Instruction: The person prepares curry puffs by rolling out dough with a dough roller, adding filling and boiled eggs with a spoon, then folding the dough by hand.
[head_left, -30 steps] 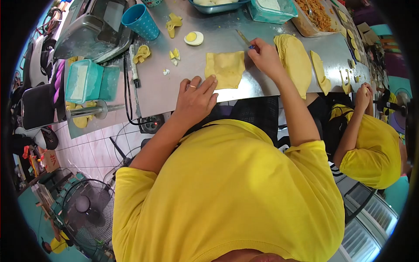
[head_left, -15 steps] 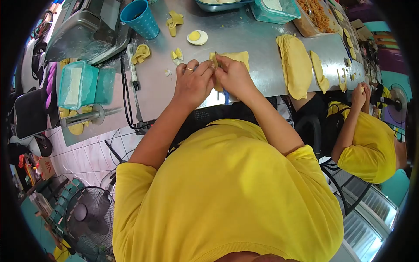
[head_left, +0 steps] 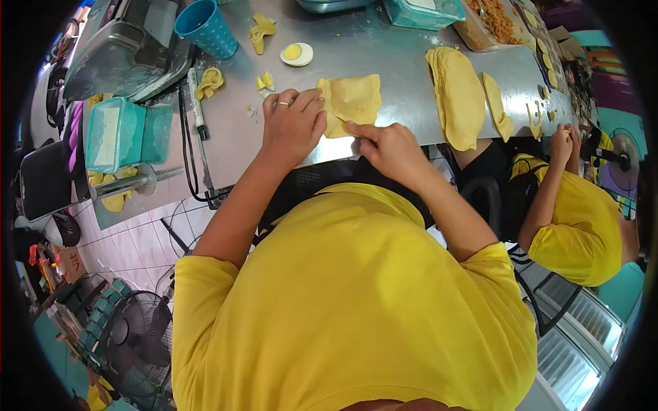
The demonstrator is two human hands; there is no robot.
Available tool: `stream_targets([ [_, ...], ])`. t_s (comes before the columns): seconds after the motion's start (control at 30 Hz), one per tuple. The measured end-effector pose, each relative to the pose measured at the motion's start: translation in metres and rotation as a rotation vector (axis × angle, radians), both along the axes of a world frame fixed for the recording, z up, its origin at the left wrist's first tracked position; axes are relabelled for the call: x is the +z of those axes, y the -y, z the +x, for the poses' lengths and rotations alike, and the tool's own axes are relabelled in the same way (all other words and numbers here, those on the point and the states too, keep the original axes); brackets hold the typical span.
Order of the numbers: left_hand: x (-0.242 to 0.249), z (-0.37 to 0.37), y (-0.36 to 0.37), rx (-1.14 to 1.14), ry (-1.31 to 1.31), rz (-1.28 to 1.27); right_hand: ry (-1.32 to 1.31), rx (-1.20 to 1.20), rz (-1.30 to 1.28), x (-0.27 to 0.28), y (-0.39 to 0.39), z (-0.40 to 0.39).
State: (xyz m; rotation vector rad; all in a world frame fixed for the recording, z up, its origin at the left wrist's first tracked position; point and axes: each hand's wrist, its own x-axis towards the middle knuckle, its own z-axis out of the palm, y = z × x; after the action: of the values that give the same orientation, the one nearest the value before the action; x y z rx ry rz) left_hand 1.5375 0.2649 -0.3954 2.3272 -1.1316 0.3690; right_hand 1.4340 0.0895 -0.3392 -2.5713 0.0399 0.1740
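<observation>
A roughly square sheet of yellow dough [head_left: 353, 99] lies flat near the table's front edge. At its left side, my left hand [head_left: 291, 127] rests with fingers stretched out, their tips at the dough's edge. My right hand [head_left: 394, 154] is at the near edge, its index finger extended onto the dough and the other fingers curled in. Whatever those curled fingers hold, if anything, is hidden. Beyond my left hand are small egg pieces [head_left: 264, 81] and a halved boiled egg [head_left: 297, 54], cut side up.
On the metal table [head_left: 404, 85] stand a blue dotted cup [head_left: 209, 31], a dough machine [head_left: 127, 51] and a tub of orange filling [head_left: 493, 24]. A marker [head_left: 197, 106], dough scraps [head_left: 209, 83] and a folded dough piece [head_left: 454, 99] lie around. A co-worker [head_left: 576, 219] sits at right.
My hands were together over the dough, the right one with a blue-handled tool. Now they have parted, the right moving right and toward me, and most of the dough sheet shows.
</observation>
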Motion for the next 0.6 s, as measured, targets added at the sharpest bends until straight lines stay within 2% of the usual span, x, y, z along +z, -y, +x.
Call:
stream_targets([
  [0.2, 0.008, -0.007, 0.015, -0.051, -0.052, 0.019, 0.041, 0.211, -0.145, 0.006, 0.047, 0.015],
  [0.27, 0.02, -0.017, 0.029, -0.211, 0.011, 0.15, 0.022, 0.327, -0.223, 0.003, 0.065, 0.031],
  [0.37, 0.008, -0.014, 0.038, -0.215, -0.1, 0.25, 0.056, 0.365, -0.241, 0.009, 0.078, 0.04],
  [0.43, 0.006, -0.013, 0.039, -0.212, -0.082, 0.253, -0.007, 0.348, -0.256, 0.014, 0.082, 0.047],
  [0.53, 0.006, -0.015, 0.042, -0.208, -0.057, 0.258, 0.109, 0.436, -0.365, 0.009, 0.092, 0.061],
  [0.6, 0.006, -0.015, 0.043, -0.209, -0.05, 0.267, 0.339, 0.554, -0.573, 0.01, 0.094, 0.074],
])
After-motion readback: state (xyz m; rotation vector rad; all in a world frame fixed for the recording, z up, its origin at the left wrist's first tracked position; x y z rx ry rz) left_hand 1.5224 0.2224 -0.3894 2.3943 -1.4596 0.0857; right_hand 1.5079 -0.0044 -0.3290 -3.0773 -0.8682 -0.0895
